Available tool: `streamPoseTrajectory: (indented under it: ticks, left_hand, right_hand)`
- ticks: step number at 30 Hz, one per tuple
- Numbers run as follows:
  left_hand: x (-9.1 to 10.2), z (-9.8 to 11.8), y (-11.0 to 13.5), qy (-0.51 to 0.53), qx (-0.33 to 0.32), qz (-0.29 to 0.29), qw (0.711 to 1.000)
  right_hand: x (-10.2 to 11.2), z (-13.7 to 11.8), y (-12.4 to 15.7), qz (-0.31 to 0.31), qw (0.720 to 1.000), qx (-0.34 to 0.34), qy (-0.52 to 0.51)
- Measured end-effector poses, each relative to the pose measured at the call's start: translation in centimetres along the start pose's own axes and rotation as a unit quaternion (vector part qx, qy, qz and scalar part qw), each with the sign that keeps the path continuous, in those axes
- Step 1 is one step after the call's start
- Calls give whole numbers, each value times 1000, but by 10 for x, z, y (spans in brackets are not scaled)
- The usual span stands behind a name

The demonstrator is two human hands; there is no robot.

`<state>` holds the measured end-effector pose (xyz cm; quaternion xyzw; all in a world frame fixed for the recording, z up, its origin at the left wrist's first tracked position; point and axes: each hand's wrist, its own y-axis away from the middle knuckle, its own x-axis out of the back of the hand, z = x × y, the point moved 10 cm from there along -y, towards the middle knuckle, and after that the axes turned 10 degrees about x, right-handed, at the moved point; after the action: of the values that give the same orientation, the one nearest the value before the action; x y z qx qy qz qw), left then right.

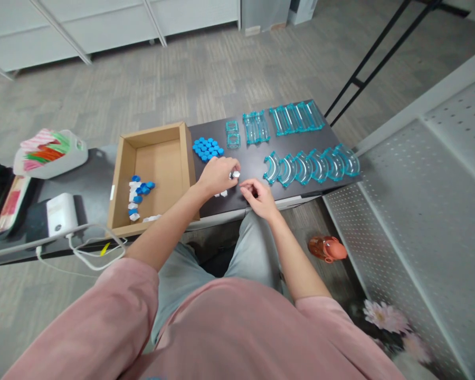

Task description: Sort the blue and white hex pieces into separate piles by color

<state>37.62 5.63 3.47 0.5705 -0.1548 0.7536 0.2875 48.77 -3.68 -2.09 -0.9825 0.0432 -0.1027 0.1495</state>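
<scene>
My left hand (217, 175) reaches over the dark table, its fingertips closed on a small white faceted piece (236, 174). Just to the right, my right hand (259, 197) hovers near the table's front edge, fingers loosely bent and apart, with nothing visible in them. A few white pieces (222, 194) lie below my left hand, partly hidden by it. Beyond that hand sits a cluster of blue faceted pieces (207, 149). Clear teal curved track-like pieces (320, 167) stand in a row to the right. Straight ones (296, 118) are lined up behind them.
Left of my hands is an open cardboard box (188, 153) with blue and white pieces inside. Shorter teal pieces (256, 127) and small square ones (233, 134) lie at the back. Farther left are a plastic tub (69, 161), a white device (62, 215) and cables (98, 266).
</scene>
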Motion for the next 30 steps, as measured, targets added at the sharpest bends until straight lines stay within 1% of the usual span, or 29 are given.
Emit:
streamPoseTrajectory:
  ticks: [3,5,7,9,11,13,14,16,18,20,21,22,24,27,30]
  left_hand:
    - [3,-3,4,-20,14,14,1000]
    - [14,-10,10,-3,28,42,999]
    - [31,-27,21,19,55,71,996]
    - [50,-53,38,30,88,94,991]
    - [68,-88,63,30,123,104,987]
    - [78,-129,94,27,171,79,982]
    - [79,-150,112,20,197,49,979]
    - [78,-186,150,-24,243,-6,970]
    - [73,-214,185,-37,284,-59,956]
    - [59,-227,208,-4,305,-121,945]
    - [53,-230,215,16,308,-144,940]
    - [47,-230,217,30,309,-160,937]
    - [39,-232,213,30,315,-180,931]
    - [27,-235,199,-18,335,-223,915]
    - [19,-233,184,-45,329,-255,908]
  right_hand:
    - [0,-1,0,-2,1000,2,1]
    - [0,-2,0,0,1000,6,6]
    - [1,-4,0,2,1000,12,10]
    - [1,-5,0,2,1000,16,14]
    - [2,-5,1,4,1000,20,19]
    - [3,-6,1,8,999,24,27]
    - [3,-6,1,11,999,25,30]
    - [5,-5,1,15,999,24,40]
    - [6,-3,1,17,998,18,51]
    - [8,-3,0,19,998,16,57]
    - [9,-3,0,21,998,17,59]
    - [10,-3,-1,25,998,20,60]
    - [11,-4,-1,32,997,25,63]
    - [13,-5,-2,43,995,18,83]
    - [15,-5,-1,51,993,-1,111]
